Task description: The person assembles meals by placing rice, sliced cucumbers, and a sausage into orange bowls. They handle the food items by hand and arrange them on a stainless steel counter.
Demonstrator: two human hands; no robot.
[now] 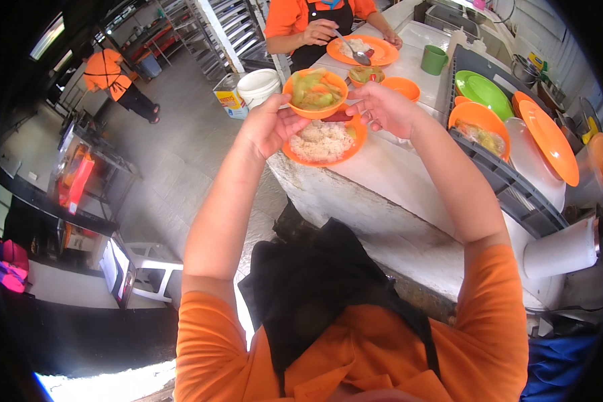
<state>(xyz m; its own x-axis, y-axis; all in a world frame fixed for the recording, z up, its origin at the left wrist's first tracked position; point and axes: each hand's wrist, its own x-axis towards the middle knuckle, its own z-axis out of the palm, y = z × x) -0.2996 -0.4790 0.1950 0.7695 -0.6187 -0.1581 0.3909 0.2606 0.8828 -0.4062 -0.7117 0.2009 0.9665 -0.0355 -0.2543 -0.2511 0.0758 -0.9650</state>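
My left hand (275, 125) is closed on the left side of an orange bowl (315, 92) of vegetables in broth. Beneath the bowl, an orange plate (301, 159) carries white rice (321, 142); a dark red piece of food (338, 116) shows behind it, partly hidden by the bowl. At the bowl's right rim is my right hand (388, 110), its fingers apart; I cannot tell whether the fingertips touch the bowl or plate. Another orange bowl (366, 74) with vegetables and an orange dish (403, 88) stand just beyond.
Across the counter (409, 171), a person in orange holds a spoon (359, 57) over a plate of rice (384, 51). A green mug (434, 60) stands nearby. On the right, a grey rack (509, 186) holds plates and bowls. White bucket (259, 87) at left; another person (110, 75) farther off.
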